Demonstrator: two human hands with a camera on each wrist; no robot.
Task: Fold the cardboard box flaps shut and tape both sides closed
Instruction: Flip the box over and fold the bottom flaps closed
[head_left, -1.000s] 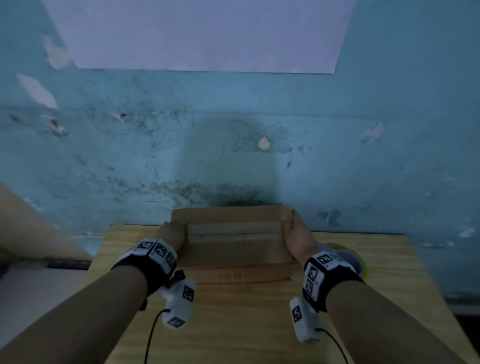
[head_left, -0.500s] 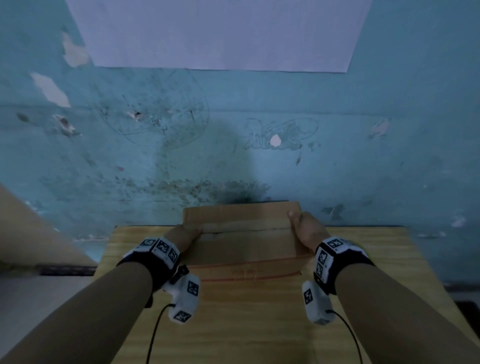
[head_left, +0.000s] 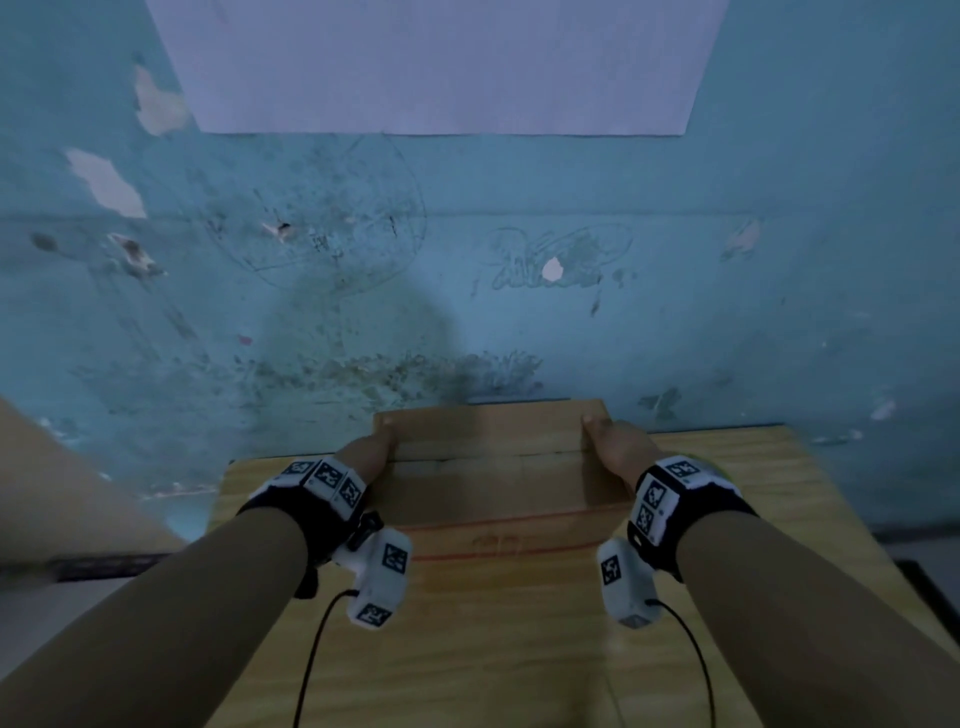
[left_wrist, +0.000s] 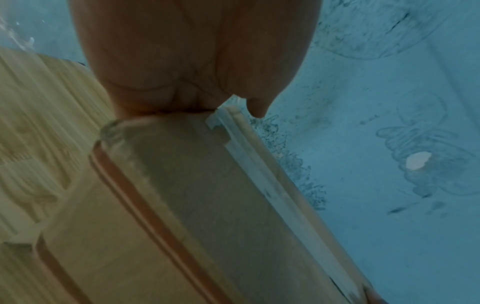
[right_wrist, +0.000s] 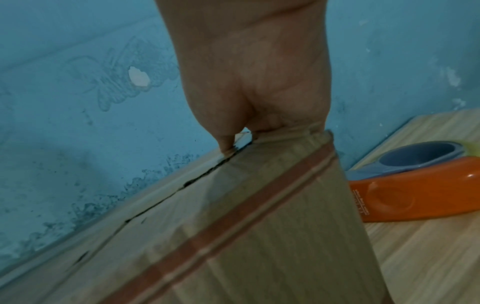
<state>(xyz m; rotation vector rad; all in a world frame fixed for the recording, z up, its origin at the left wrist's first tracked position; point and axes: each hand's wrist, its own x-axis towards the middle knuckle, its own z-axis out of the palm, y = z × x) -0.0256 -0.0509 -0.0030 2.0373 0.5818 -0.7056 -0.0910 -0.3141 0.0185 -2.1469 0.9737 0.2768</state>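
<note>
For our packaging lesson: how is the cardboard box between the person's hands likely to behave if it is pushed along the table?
The cardboard box probably slides rather than rolls, being flat-sided on the smooth wooden table. It seems light. The top seam gapes, so the flaps may flex.

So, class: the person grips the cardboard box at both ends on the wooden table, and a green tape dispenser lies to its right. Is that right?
One detail is wrong: the tape dispenser is orange, as the right wrist view shows. The left hand and right hand do grip the cardboard box at both ends on the wooden table.
</note>
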